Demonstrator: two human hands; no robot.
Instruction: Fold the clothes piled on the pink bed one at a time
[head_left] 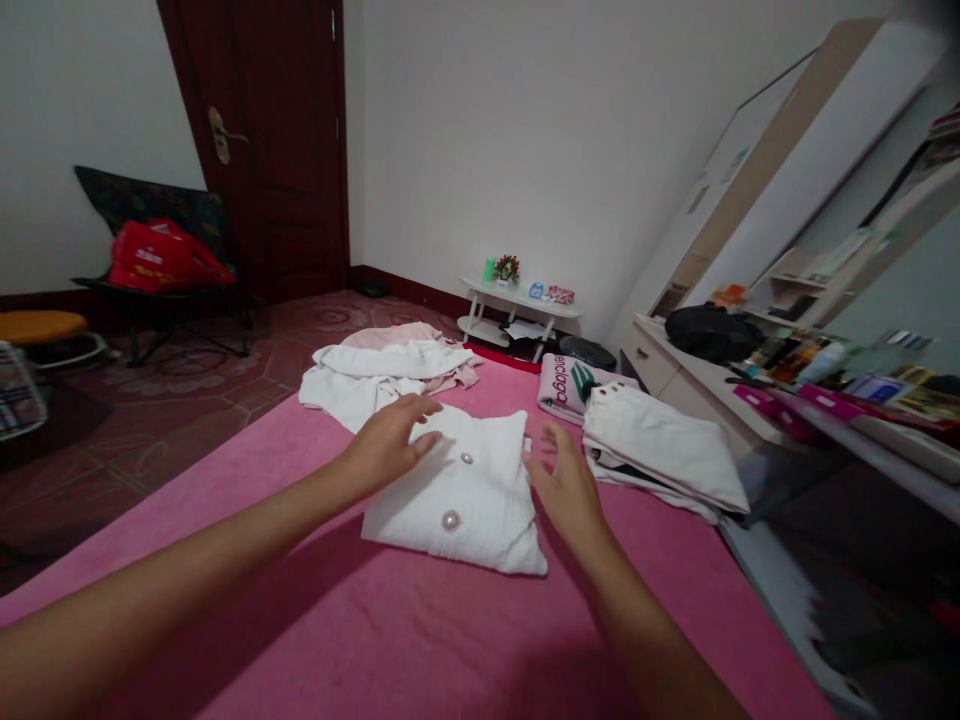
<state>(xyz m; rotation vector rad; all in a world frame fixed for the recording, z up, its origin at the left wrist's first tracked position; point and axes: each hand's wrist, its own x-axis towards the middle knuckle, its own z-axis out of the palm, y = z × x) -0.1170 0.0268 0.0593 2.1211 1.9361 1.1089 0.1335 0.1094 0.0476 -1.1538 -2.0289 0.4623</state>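
Note:
A white garment, folded into a rough square with two round ornamental buttons, lies on the pink bedspread. At its upper left is my left hand, thumb and fingers apart, over the cloth; whether it touches the fabric I cannot tell. Beside the garment's right edge, my right hand has its fingers spread, with nothing in them. Just beyond lies a loose heap of white clothing with pale pink cloth behind it. To the right sits a stack of folded cream clothes.
Behind the stack is a folded pink item with lettering. A small white table stands against the wall. Along the right runs a dresser crowded with bottles and a black bag. A folding chair holds a red bag.

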